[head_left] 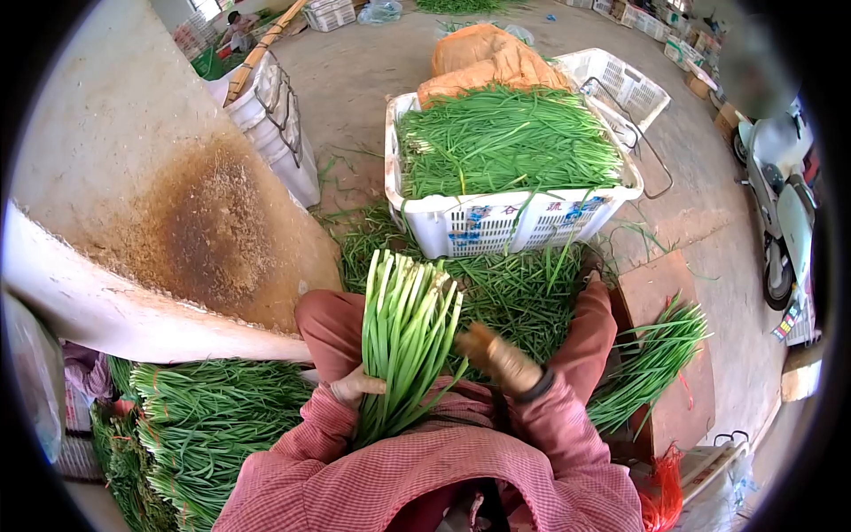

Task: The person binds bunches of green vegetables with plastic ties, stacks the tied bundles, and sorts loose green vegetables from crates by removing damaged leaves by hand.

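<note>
My left hand [357,385] is wrapped round the lower part of a thick bunch of green stalks [403,341], held upright over my lap with the pale ends at the top. To the right of the bunch, my right hand [501,355] hangs in the air, apart from the stalks. It is smeared by motion, so its fingers cannot be made out. Beyond my knees stands a white crate [523,213] heaped with the same green stalks [514,137], an orange cloth [492,62] at its back edge.
Tied bunches [213,426] are stacked at the lower left, beside a stained wall [217,213]. Loose greens [523,293] cover the floor between my legs. A smaller bunch [651,359] lies on a brown board [678,284] at right, near red strings [665,492]. A scooter [784,204] stands far right; a person [239,31] is far back.
</note>
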Tool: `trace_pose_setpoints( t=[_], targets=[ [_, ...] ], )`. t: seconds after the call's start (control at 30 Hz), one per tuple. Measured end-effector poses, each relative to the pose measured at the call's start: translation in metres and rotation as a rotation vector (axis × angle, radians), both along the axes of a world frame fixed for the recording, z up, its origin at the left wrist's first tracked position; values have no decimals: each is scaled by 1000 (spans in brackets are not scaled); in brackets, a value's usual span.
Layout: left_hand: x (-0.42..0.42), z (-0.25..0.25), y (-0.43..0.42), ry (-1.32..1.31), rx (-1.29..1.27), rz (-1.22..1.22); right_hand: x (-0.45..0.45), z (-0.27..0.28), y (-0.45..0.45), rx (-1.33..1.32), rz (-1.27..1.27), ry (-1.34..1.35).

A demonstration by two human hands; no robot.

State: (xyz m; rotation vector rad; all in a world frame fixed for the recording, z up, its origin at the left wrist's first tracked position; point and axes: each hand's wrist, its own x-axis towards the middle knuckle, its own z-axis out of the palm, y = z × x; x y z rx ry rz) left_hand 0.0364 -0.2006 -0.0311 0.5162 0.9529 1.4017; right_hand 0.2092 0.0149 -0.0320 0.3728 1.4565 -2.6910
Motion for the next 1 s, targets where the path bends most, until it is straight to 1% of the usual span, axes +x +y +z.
trace_pose_setpoints(
  t=[0.03,0.07,0.1,0.13,0.2,0.23,0.27,0.33,0.37,0.4,0.43,0.47,0.5,0.53,0.57,0.6,0.63,0.67,0.7,0.73,0.77,0.8,0.83,0.87,0.9,0.93,0.97,1.0],
  targets=[
    [-1,14,7,-7,-38,4,0,-19,-12,89,105,84],
    [-3,23,15,-13,-76,8,-9,-18,-29,-49,95,169],
    [-9,15,22,94,-40,25,-15,-13,-35,-46,58,227],
    [-12,24,34,182,-7,81,-26,12,-33,-40,27,290],
    [-9,50,63,227,-40,166,-53,48,-16,146,20,348],
    [-6,59,79,311,35,231,-64,59,-13,189,-99,321],
    [-1,64,94,395,111,297,-78,63,-2,382,-184,289],
    [8,69,119,528,264,491,-95,95,21,279,-182,202],
    [8,76,128,433,235,509,-102,109,35,348,-151,213],
    [13,83,133,344,288,578,-107,121,45,419,-115,221],
    [15,86,137,189,330,600,-112,131,49,464,-105,196],
    [17,87,138,35,372,619,-115,157,42,626,-75,171],
    [11,80,139,-40,431,631,-125,165,43,810,3,218],
    [13,89,133,-119,413,737,-136,172,42,987,83,268],
    [1,78,129,-125,501,739,-152,182,32,991,116,285],
    [-12,68,124,-126,588,739,-171,194,19,1266,236,231],
    [-20,78,112,-240,673,742,-188,202,5,1540,351,174],
    [-29,88,97,-351,758,737,-214,196,-11,1730,395,233],
    [-49,68,89,-421,838,760,-230,193,-26,1726,451,213],
    [-58,72,80,-528,881,782,-238,199,-44,1724,505,190],
    [-60,66,78,-555,842,795,-242,194,-48,1730,515,204],
    [-59,57,77,-585,800,801,-244,179,-48,1676,488,219],
    [-56,55,73,-588,805,795,-242,164,-44,1621,454,224],
    [-53,53,71,-614,796,718,-232,156,-41,1588,400,266],
    [-50,53,74,-645,784,635,-215,149,-36,1667,275,320],
    [-44,58,82,-661,779,605,-196,154,-33,1742,144,365],
    [-34,68,89,-549,754,650,-180,159,-27,1752,119,329],
    [-23,79,96,-437,729,684,-164,165,-20,1779,48,354]
  ],
)
